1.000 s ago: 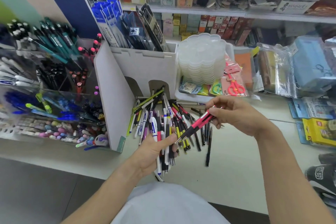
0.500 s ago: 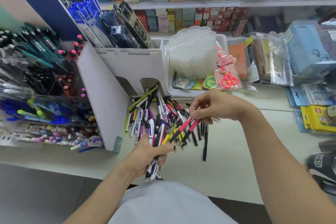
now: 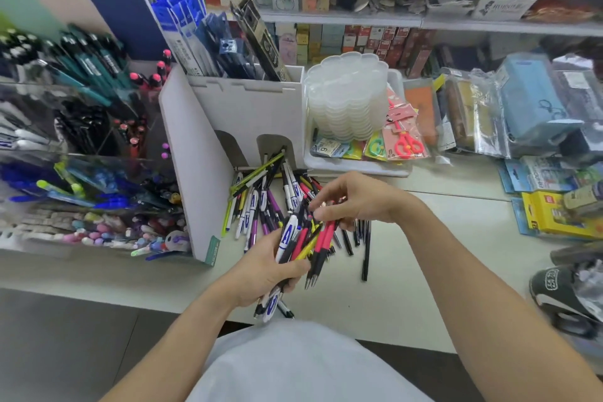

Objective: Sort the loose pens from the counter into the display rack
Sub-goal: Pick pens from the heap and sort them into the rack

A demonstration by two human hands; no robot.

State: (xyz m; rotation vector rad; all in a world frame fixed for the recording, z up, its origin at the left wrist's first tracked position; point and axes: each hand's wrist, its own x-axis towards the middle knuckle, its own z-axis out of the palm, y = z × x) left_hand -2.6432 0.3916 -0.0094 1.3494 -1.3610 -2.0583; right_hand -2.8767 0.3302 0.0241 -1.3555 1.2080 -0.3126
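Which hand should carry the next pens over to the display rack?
Left, probably: the left hand already grips a bundle of pens and is nearer the rack; the right hand is picking at that bundle's top.

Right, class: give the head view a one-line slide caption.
Left hand grips a pen bundle; right hand picks from it.

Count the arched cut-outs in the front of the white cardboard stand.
2. The left cut-out sits next to the stand's slanted side panel. The right cut-out is beside it, above the loose pens, with pen tips reaching into it. None seems hidden.
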